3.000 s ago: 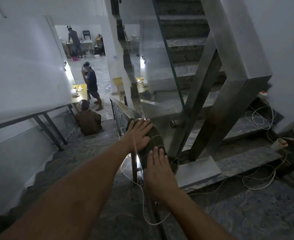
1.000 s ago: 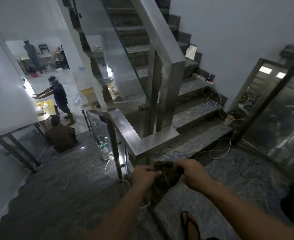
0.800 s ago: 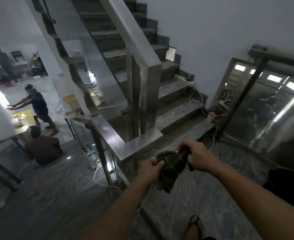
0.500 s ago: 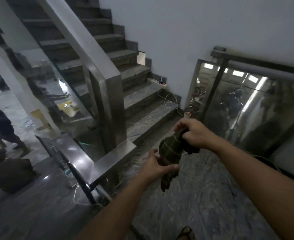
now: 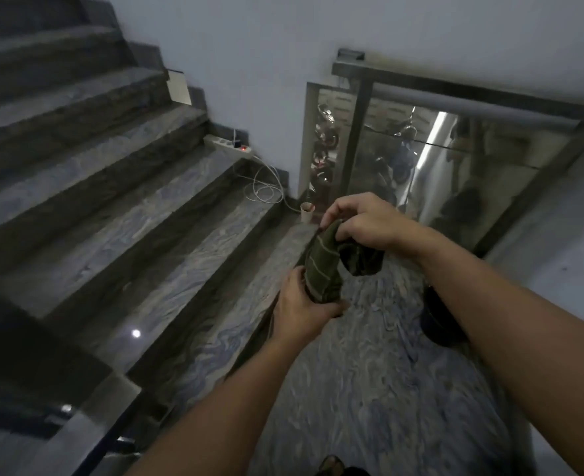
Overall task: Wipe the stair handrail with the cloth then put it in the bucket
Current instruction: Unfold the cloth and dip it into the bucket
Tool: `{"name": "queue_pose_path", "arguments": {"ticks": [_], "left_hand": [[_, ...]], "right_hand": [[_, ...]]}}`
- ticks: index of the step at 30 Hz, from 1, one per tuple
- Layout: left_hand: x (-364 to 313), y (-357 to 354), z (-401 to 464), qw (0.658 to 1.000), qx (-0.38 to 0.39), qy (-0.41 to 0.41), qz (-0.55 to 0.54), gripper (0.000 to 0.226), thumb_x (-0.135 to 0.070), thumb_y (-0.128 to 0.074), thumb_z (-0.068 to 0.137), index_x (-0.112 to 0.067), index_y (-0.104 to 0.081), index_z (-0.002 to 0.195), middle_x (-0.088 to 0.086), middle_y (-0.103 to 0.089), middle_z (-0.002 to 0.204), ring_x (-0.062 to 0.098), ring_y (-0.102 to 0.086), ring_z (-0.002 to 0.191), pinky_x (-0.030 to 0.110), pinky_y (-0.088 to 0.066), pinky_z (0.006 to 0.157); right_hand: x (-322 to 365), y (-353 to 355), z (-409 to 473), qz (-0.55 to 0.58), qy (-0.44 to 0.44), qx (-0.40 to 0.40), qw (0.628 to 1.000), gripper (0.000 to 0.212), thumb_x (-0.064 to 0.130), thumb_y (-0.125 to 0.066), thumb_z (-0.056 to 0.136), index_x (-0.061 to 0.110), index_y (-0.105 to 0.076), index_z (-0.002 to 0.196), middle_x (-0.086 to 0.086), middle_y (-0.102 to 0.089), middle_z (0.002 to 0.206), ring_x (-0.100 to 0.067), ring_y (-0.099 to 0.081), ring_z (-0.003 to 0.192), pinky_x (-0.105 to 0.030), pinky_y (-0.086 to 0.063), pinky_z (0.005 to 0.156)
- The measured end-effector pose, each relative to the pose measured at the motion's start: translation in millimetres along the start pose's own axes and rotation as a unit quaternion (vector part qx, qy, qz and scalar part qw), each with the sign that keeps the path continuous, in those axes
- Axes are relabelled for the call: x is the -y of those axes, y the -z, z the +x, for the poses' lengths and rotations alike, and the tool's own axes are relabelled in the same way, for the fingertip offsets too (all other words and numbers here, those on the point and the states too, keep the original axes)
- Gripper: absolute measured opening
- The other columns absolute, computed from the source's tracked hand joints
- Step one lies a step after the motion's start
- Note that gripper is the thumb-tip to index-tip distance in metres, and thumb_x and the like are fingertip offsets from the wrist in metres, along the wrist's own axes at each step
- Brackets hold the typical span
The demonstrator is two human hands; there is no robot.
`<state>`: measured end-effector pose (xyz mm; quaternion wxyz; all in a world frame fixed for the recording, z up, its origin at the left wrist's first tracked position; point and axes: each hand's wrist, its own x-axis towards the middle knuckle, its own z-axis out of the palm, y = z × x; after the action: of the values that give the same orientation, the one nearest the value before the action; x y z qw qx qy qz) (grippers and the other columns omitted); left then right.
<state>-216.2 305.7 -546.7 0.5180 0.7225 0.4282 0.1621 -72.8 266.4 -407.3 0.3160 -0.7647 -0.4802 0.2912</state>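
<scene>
A dark green cloth [image 5: 323, 266] with thin pale stripes hangs bunched between my two hands, above the marble landing floor. My right hand [image 5: 362, 219] grips its upper end and my left hand [image 5: 301, 309] holds its lower end from beneath. A dark round bucket [image 5: 438, 317] stands on the floor to the right, partly hidden behind my right forearm. The steel handrail's flat end [image 5: 88, 427] shows only at the lower left corner, well away from both hands.
Grey marble steps [image 5: 119, 207] rise to the left. A white power strip [image 5: 227, 146] and coiled white cable [image 5: 263, 188] lie on a step near the wall. A paper cup [image 5: 307, 211] stands by a glass railing panel [image 5: 421, 166]. A sandalled foot [image 5: 332, 467] shows at the bottom edge.
The view has swung right, away from the handrail and the stairwell below. Both hands lifted the cloth off the rail and now hold it over the landing; the bucket has come into view.
</scene>
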Motion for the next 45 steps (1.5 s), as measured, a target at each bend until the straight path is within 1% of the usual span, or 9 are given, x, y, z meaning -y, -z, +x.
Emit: {"name": "queue_pose_path", "arguments": {"ticks": [3,9,13,16,26,29,32,38,45], "left_hand": [[-29,-19,36,0.998,-0.033,-0.002,0.052,0.046,-0.037,-0.073,0.066,-0.033,-0.051,0.107,0.0,-0.063,0.104,0.025,-0.065,0.089,0.045,-0.058,0.072],[-97,-6,97,0.995,0.016,-0.023,0.095,0.018,-0.01,-0.068,0.081,-0.021,-0.065,0.094,0.002,-0.066,0.093,0.021,-0.064,0.087,0.046,-0.059,0.076],[-145,1,131,0.969,0.063,-0.07,0.23,0.019,-0.012,-0.064,0.082,-0.03,-0.067,0.087,-0.003,-0.066,0.091,0.018,-0.064,0.089,0.043,-0.058,0.08],[-175,-3,152,0.945,0.104,-0.111,0.29,0.021,-0.013,-0.062,0.083,-0.032,-0.069,0.088,-0.002,-0.067,0.093,0.02,-0.065,0.089,0.043,-0.057,0.08],[-222,-63,234,0.874,0.278,-0.174,0.359,0.027,-0.021,-0.07,0.083,-0.023,-0.066,0.109,0.0,-0.064,0.106,0.017,-0.06,0.098,0.032,-0.05,0.084],[-225,-89,269,0.845,0.348,-0.175,0.365,0.01,-0.018,-0.066,0.085,-0.022,-0.061,0.094,0.0,-0.062,0.098,0.019,-0.061,0.094,0.029,-0.048,0.078],[-224,-119,313,0.813,0.399,-0.195,0.377,0.02,-0.018,-0.065,0.082,-0.032,-0.05,0.08,-0.004,-0.057,0.089,0.016,-0.059,0.085,0.027,-0.047,0.071],[-214,-183,377,0.759,0.449,-0.235,0.408,0.005,-0.022,-0.063,0.082,-0.021,-0.06,0.086,0.008,-0.067,0.094,0.024,-0.064,0.09,0.039,-0.055,0.079],[-198,-285,421,0.762,0.412,-0.267,0.423,0.026,-0.037,-0.065,0.084,-0.016,-0.056,0.097,0.01,-0.067,0.1,0.03,-0.064,0.094,0.034,-0.046,0.07]], "right_hand": [[-12,42,20,0.002,-0.026,-0.001,1.0,0.025,-0.009,-0.058,0.078,0.006,-0.072,0.092,0.002,-0.066,0.083,-0.002,-0.057,0.075,-0.009,-0.045,0.061],[-47,130,37,-0.089,-0.076,0.019,0.993,0.032,0.003,-0.064,0.081,0.034,-0.069,0.087,0.0,-0.067,0.092,-0.016,-0.064,0.085,-0.03,-0.051,0.072],[-72,165,31,-0.15,-0.119,0.044,0.98,0.029,0.011,-0.064,0.085,0.037,-0.068,0.097,0.003,-0.065,0.1,-0.016,-0.063,0.091,-0.039,-0.056,0.082],[-88,181,29,-0.172,-0.136,0.029,0.975,0.024,0.012,-0.065,0.085,0.035,-0.067,0.09,0.002,-0.066,0.098,-0.014,-0.063,0.089,-0.033,-0.054,0.076],[-164,205,52,-0.192,-0.214,-0.031,0.957,0.029,0.008,-0.062,0.079,0.036,-0.059,0.072,0.008,-0.06,0.086,-0.013,-0.057,0.085,-0.03,-0.045,0.073],[-192,213,69,-0.182,-0.247,-0.027,0.951,0.024,0.009,-0.059,0.08,0.032,-0.063,0.077,0.004,-0.064,0.09,-0.018,-0.061,0.089,-0.036,-0.051,0.078],[-228,220,88,-0.172,-0.292,-0.036,0.94,0.022,0.013,-0.057,0.079,0.035,-0.06,0.076,0.001,-0.066,0.092,-0.021,-0.062,0.087,-0.035,-0.052,0.076],[-289,231,116,-0.128,-0.358,-0.048,0.924,0.021,0.013,-0.058,0.079,0.034,-0.06,0.08,0.002,-0.065,0.086,-0.022,-0.063,0.085,-0.028,-0.044,0.069],[-376,240,111,-0.082,-0.422,-0.113,0.896,0.02,0.013,-0.061,0.079,0.029,-0.066,0.088,0.001,-0.07,0.09,-0.023,-0.066,0.087,-0.033,-0.053,0.076]]}}
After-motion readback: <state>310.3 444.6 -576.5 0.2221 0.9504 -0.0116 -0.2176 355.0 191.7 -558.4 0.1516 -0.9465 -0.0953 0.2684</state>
